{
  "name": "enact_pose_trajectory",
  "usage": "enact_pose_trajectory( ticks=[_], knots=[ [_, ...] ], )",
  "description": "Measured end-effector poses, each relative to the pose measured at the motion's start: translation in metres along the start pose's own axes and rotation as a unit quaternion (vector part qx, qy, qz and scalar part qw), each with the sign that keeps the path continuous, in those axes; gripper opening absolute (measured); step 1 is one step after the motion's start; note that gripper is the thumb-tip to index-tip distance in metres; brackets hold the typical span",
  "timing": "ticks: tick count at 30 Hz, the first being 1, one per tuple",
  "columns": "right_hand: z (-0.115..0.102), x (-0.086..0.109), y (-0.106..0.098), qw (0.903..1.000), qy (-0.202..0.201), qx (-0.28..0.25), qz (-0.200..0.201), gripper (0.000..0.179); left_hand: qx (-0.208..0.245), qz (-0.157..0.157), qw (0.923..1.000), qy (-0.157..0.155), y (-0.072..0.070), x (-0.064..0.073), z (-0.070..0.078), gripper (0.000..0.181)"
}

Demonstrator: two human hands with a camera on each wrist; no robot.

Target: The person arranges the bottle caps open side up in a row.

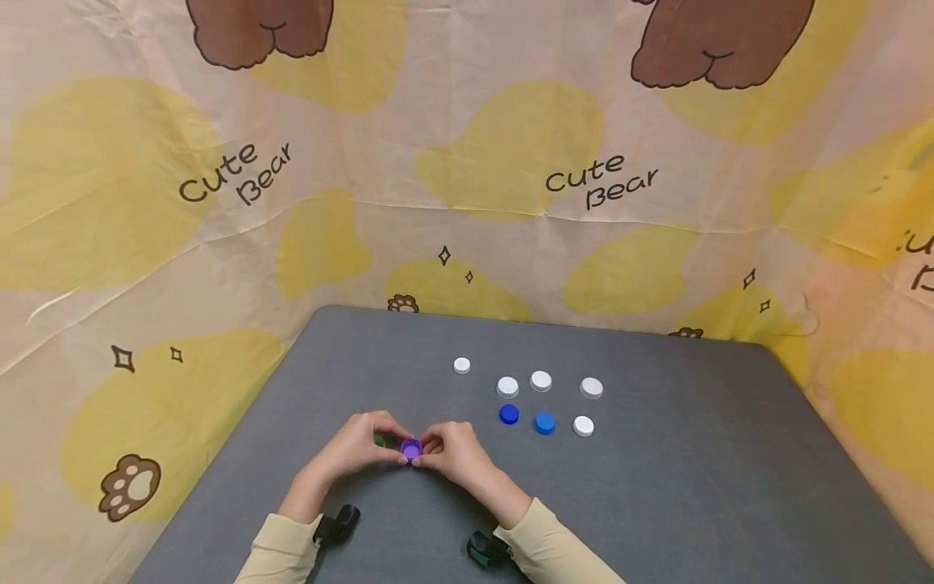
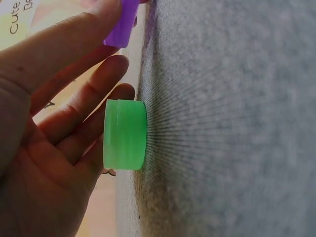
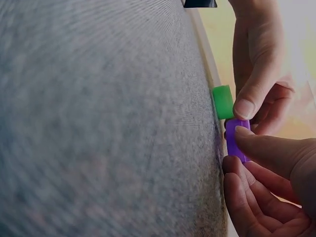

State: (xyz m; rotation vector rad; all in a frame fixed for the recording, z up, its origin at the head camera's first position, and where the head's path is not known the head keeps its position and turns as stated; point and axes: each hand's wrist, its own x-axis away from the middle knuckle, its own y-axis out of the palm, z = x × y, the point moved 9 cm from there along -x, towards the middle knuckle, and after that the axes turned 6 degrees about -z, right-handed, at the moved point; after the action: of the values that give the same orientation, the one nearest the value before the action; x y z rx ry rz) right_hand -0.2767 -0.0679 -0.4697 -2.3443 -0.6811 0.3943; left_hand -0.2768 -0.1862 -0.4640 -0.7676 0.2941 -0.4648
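Between the two hands, low over the grey table, is a purple bottle cap [image 1: 412, 448], its hollow side facing up in the head view. My left hand [image 1: 362, 442] pinches its left side with thumb and index finger; the right hand [image 1: 456, 454] pinches the opposite side, thumb in front. Under the left palm a green cap [image 2: 125, 134] lies on the table, mostly hidden from the head view. The right wrist view shows the purple cap [image 3: 231, 142] just in front of the green cap [image 3: 222, 102], with fingertips of both hands on it.
To the right and farther back lie several white caps [image 1: 541, 380], a dark blue cap [image 1: 509, 414] and a lighter blue cap [image 1: 544, 422]. The grey table [image 1: 679, 487] ends at a patterned cloth [image 1: 496, 162] hung behind it. Each wrist wears a black camera strap [image 1: 337, 526].
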Motion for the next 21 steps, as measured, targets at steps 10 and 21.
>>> enact_pose_trajectory(
  ticks=[10,21],
  knots=[
    [0.0004,0.0000,0.0021,1.0000,-0.005,-0.001,-0.002,0.022,-0.005,-0.020,0.9997,-0.014,0.0032,0.0014,-0.0049,0.028],
    [-0.0001,0.0017,0.0027,0.9996,-0.010,-0.026,-0.010,0.024,-0.009,-0.041,0.9989,-0.020,0.0055,0.0013,-0.0045,0.028]
  ],
)
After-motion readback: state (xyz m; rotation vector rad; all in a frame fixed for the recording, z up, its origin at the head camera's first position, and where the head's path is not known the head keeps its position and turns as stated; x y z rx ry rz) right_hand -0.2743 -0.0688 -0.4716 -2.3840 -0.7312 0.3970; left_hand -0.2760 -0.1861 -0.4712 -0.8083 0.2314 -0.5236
